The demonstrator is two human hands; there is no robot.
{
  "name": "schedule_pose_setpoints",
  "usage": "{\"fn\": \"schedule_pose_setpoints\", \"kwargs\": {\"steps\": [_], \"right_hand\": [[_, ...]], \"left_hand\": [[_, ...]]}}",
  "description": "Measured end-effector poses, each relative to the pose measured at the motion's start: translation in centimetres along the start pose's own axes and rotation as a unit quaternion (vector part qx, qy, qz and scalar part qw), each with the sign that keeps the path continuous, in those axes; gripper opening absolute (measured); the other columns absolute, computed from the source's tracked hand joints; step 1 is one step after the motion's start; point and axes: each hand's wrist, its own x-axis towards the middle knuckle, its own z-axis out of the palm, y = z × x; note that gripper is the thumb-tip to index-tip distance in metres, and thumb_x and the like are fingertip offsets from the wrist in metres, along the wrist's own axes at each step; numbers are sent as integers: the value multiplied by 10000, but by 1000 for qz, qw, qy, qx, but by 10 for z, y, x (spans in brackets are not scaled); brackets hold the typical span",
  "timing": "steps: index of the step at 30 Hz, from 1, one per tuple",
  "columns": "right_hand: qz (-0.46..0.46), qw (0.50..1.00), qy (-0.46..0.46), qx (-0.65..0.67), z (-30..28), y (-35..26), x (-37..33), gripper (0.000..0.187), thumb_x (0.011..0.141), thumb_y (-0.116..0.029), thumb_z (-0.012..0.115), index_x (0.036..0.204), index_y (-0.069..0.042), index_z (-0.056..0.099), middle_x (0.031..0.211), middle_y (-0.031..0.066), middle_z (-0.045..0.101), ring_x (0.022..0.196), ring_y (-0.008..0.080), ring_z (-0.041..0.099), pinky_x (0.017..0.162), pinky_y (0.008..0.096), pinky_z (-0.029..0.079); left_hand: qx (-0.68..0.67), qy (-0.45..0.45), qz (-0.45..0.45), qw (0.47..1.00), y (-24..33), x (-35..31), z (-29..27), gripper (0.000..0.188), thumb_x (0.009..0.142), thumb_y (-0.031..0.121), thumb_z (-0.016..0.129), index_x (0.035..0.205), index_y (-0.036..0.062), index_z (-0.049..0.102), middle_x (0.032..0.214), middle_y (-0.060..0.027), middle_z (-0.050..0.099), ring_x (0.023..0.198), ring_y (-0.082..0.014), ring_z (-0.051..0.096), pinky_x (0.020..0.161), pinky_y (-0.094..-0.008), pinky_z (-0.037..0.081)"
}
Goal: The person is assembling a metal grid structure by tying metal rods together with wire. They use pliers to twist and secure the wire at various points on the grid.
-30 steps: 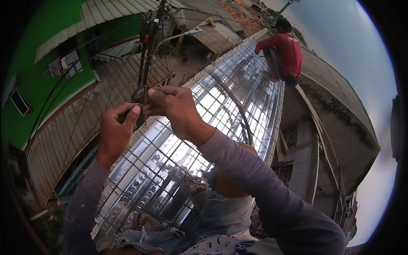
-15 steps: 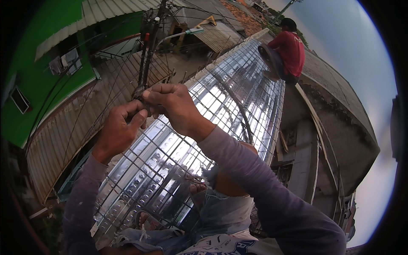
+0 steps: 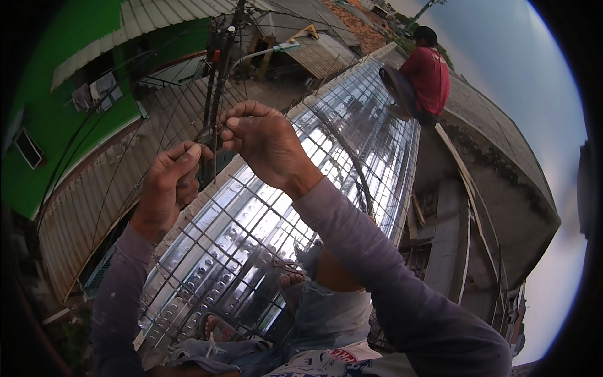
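Both my hands are raised in front of me, above the left edge of a shiny corrugated metal deck [image 3: 308,188]. A grid of dark steel mesh [image 3: 229,215] covers the deck. My left hand [image 3: 164,185] is closed in a pinch, with a small dark bit showing at its fingertips. Just right of it, my right hand [image 3: 269,147] pinches too, thumb against fingers. What the right fingers hold is too small to make out. A narrow gap separates the two hands. My feet, in sandals, rest on the mesh below.
Ahead on the deck, a person in a red shirt [image 3: 432,85] squats. A dark strip [image 3: 352,157] lies across the mesh. Beyond the left edge are a utility pole with wires [image 3: 217,88], a rusty corrugated roof [image 3: 94,207] and a green building [image 3: 38,69]. A concrete overhang [image 3: 502,169] rises at right.
My hands were together at the fingertips and have moved apart. The right went slightly up and right, the left slightly lower. The person in red has barely moved.
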Motion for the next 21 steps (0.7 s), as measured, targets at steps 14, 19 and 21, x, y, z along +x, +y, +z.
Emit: {"fn": "schedule_pose_setpoints", "kwargs": {"steps": [14,19,21], "right_hand": [[147,970,-74,-180,49,74,-25,465,1070,-381,660,1233,53,634,883,93,724,751,156,729,721,318,620],[178,955,-101,-214,48,71,-27,196,1003,-173,683,1063,12,711,765,55,703,642,107,653,614,295,558],[175,940,-105,-271,50,73,-28,147,985,-127,669,1009,5,729,771,53,700,670,92,641,630,293,542]], "left_hand": [[-89,225,269,932,27,42,-5,224,1095,224,616,1218,37,601,720,79,340,550,-25,269,465,-218,231],[-158,333,276,888,46,45,-63,209,1079,179,618,1226,30,603,722,68,341,551,-35,272,460,-220,222],[-155,348,290,878,52,45,-85,204,1073,159,608,1229,27,607,721,63,341,546,-53,268,459,-243,218]]}}
